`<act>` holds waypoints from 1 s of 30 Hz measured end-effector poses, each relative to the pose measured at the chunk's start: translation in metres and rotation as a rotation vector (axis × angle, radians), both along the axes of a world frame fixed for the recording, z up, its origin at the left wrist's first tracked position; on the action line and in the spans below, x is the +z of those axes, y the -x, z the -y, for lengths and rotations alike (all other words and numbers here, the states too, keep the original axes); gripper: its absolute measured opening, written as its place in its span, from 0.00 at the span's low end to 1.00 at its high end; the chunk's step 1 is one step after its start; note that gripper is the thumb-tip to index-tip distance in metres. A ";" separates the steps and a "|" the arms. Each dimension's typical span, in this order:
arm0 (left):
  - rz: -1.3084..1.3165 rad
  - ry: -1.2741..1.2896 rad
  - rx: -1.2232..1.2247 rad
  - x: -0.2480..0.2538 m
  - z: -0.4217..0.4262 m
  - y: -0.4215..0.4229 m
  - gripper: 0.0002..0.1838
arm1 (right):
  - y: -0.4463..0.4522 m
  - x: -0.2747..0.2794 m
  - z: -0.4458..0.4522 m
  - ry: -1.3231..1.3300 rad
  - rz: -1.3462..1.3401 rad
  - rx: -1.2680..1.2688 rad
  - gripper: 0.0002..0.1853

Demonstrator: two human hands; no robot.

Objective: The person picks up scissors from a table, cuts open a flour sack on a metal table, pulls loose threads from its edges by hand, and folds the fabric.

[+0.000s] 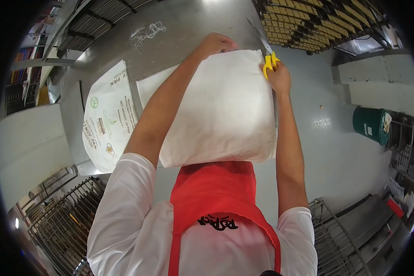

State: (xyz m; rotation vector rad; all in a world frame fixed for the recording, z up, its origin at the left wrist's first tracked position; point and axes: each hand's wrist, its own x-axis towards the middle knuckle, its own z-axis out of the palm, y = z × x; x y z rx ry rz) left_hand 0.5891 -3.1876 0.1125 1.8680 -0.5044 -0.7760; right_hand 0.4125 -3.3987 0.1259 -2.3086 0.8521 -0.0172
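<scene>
A plain white flour sack (221, 106) lies full and flat on the steel table in front of my body. At its far edge is my left hand (216, 43), fingers curled in and closed at the sack's top; the fingertips are partly hidden. My right hand (278, 77) is closed around the yellow handles of a pair of scissors (270, 60) by the sack's far right corner. The blades point up and away, over the table's edge. Left of my forearm lies a printed flour sack (109, 117).
A tangle of white thread (146, 34) rests on the steel table (184, 23). Racks with trays (308, 23) stand at the upper right, and a wire rack (64, 221) at the lower left. A green bin (369, 126) stands on the floor to the right.
</scene>
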 end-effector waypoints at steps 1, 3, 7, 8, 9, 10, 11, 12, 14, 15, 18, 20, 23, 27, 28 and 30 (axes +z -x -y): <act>-0.082 0.043 0.014 -0.001 -0.004 -0.005 0.12 | 0.000 -0.002 0.000 -0.001 0.001 0.003 0.34; -0.161 0.085 0.031 0.001 -0.013 -0.007 0.13 | -0.001 -0.005 0.001 0.015 0.031 -0.004 0.35; -0.279 0.209 0.158 0.021 -0.040 -0.007 0.17 | -0.002 -0.007 0.003 -0.015 0.041 0.015 0.34; -0.265 0.217 0.170 0.027 -0.048 -0.009 0.17 | -0.002 -0.008 0.004 -0.011 0.029 0.020 0.34; -0.260 0.212 0.176 0.029 -0.057 -0.012 0.17 | -0.003 -0.008 0.004 -0.006 0.017 0.024 0.34; -0.239 0.202 0.213 0.032 -0.066 -0.017 0.17 | -0.003 -0.009 0.004 -0.012 0.020 0.031 0.34; -0.218 0.193 0.249 0.035 -0.074 -0.022 0.16 | -0.002 -0.009 0.004 -0.015 0.037 0.024 0.34; -0.214 0.190 0.254 0.037 -0.081 -0.026 0.16 | -0.002 -0.010 0.004 -0.018 0.055 0.017 0.34; -0.198 0.244 0.372 0.042 -0.094 -0.033 0.16 | -0.003 -0.012 0.004 0.007 0.050 0.019 0.31; -0.194 0.243 0.376 0.043 -0.101 -0.038 0.16 | -0.003 -0.014 0.005 0.035 0.044 0.016 0.28; -0.181 0.259 0.440 0.049 -0.117 -0.050 0.13 | -0.004 -0.016 0.006 0.005 0.049 0.025 0.27; -0.142 0.272 0.451 0.054 -0.124 -0.054 0.16 | -0.002 -0.017 0.006 0.010 0.066 0.022 0.27; 0.178 -0.514 0.205 0.077 -0.128 -0.053 0.27 | -0.003 -0.018 0.006 0.014 0.084 0.021 0.26; 0.245 -0.708 0.021 0.068 -0.143 -0.022 0.37 | -0.003 -0.017 0.007 0.010 0.048 0.029 0.25; 0.370 -0.613 -0.043 0.054 -0.147 -0.006 0.38 | -0.003 -0.017 0.008 0.008 0.049 0.026 0.25; 0.496 -0.515 -0.110 0.045 -0.146 0.022 0.38 | -0.003 -0.016 0.008 0.004 0.040 0.033 0.26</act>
